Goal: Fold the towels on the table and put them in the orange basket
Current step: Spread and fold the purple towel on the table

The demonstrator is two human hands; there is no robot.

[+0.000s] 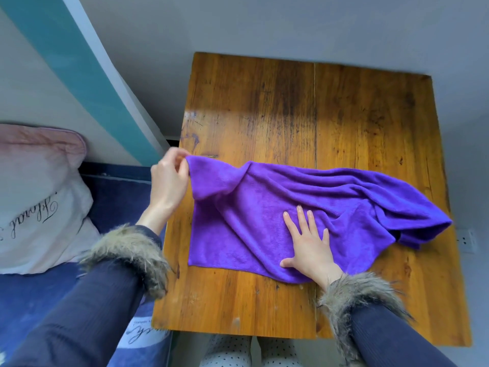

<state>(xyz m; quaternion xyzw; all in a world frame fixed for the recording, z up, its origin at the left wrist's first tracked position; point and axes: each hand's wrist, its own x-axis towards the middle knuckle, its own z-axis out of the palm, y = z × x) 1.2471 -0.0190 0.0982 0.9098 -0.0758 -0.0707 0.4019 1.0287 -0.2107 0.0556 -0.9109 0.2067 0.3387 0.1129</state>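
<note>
Now left hand (169,178) pinches purple towel (264,207) corner off the table (264,102) edge; right hand (309,250) presses flat

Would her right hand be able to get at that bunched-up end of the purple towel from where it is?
Probably yes. The right hand lies flat on the purple towel, and the bunched end sits on its own side with only towel between them.

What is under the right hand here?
The right hand lies flat on the purple towel, which lies on the wooden table. The tabletop beneath that spot is covered.
</note>
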